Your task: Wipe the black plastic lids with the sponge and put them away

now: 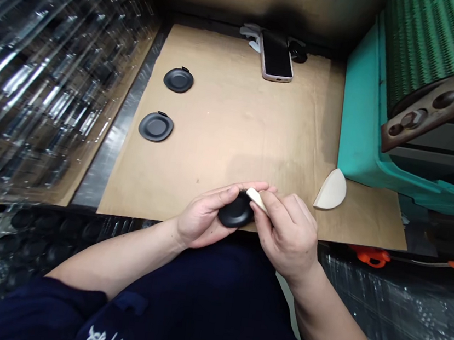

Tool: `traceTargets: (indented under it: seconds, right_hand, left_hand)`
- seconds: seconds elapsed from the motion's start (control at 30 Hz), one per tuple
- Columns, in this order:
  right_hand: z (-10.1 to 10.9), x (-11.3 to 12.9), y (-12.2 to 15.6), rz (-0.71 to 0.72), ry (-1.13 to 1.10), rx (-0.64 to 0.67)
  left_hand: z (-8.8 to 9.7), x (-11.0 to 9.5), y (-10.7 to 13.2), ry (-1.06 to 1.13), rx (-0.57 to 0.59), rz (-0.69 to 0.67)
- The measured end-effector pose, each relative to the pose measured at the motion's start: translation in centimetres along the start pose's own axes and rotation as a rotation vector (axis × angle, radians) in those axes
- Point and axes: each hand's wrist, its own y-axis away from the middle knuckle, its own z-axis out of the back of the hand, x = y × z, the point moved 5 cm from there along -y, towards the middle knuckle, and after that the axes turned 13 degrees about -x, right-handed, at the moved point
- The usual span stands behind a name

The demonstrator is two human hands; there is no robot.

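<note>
My left hand [207, 214] is closed round the edge of a black, rounded plastic part [236, 211], held just above the front of the cardboard sheet. Between the thumb and fingers of my right hand [288, 230] is a small cream-coloured pad [256, 198], which looks like sponge or felt. Its tip meets the upper right rim of the black part. A larger half-round cream pad [332, 190] lies to the right of my right hand. Two similar black parts, one farther back [178, 79] and one nearer [156, 126], rest on the left of the sheet.
Cardboard [225, 120] covers the worktop. A phone [276, 57] lies at the back. On the right stands a turquoise crate [362, 109] beside a green ridged belt [441, 42]. Clear plastic trays [49, 71] fill the left. An orange-handled tool [371, 256] sits below the front edge.
</note>
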Motion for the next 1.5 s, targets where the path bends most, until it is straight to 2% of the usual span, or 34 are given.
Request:
traceTargets:
  seconds: [0.17, 0.37, 0.63, 0.8, 0.87, 1.07, 1.17, 1.3, 1.5]
  right_hand:
    - [0.3, 0.8, 0.4, 0.004, -0.038, 0.098]
    - [0.3, 0.0, 0.3, -0.027, -0.017, 0.022]
    - [0.3, 2.7, 2.1, -0.068, -0.234, 0.148]
    - [0.6, 1.3, 2.0, -0.093, -0.085, 0.024]
    - [0.4, 1.4, 2.0, -0.090, -0.083, 0.031]
    - [-0.1, 4.0, 3.0, -0.021, -0.314, 0.176]
    - [0.9, 3.4, 3.2, -0.080, -0.359, 0.135]
    - [2.1, 2.0, 2.9, -0.153, -0.255, 0.030]
    - [1.5, 2.5, 2.7, -0.003, -0.106, 0.042]
  left_hand:
    - [-0.1, -0.2, 0.0, 0.033, 0.028, -0.025]
    - [0.0, 0.1, -0.1, -0.016, -0.001, -0.002]
    - [-0.2, -0.4, -0.1, 0.023, 0.021, -0.092]
    - [-0.2, -0.2, -0.1, 0.014, 0.023, -0.075]
    - [-0.2, -0.2, -0.1, 0.012, 0.020, -0.086]
    - [-0.4, -0.6, 0.0, 0.022, 0.025, -0.120]
    - [-0.6, -0.8, 0.1, 0.024, 0.074, -0.132]
    - [-0.9, -0.8, 0.3, -0.018, 0.144, -0.144]
    - [-0.8, -0.6, 0.3, -0.022, 0.160, -0.174]
